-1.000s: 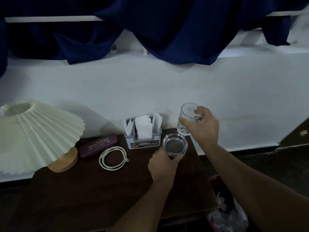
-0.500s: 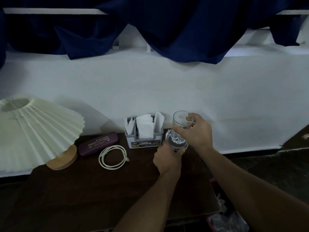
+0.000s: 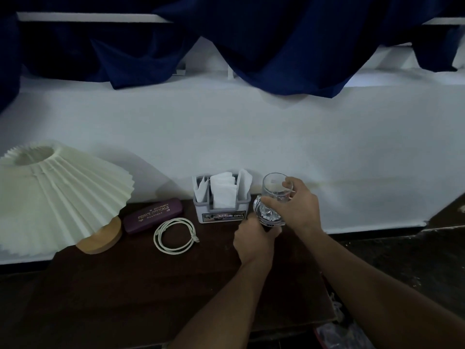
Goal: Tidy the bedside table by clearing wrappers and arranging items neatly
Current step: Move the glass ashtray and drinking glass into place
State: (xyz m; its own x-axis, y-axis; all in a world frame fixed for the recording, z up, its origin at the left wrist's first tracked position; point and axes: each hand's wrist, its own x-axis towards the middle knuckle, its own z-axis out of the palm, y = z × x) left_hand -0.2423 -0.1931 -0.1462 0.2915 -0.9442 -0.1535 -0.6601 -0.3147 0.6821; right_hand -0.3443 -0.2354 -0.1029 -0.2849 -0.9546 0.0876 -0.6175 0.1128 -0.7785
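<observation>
Right hand [image 3: 299, 210] wraps its fingers round the clear glass [image 3: 274, 190], thumb low on the cut base, holding it upright just right of the napkin holder [image 3: 222, 212] at the back of the tabletop [image 3: 151, 285]. Left hand [image 3: 254, 240] sits directly below, fingers curled on a small dark dish [image 3: 268, 226], mostly hidden. It looks to be steadying the dish so the glass can seat on top. Whether the two touch, I can't tell. Stacking them makes sense: one tidy footprint by the wall. Coiled cable [image 3: 175, 235], spectacle case [image 3: 152, 215] and lamp [image 3: 57, 192] line up to the left.

Dark blue curtain [image 3: 276, 46] above a white wall [image 3: 251, 134]
</observation>
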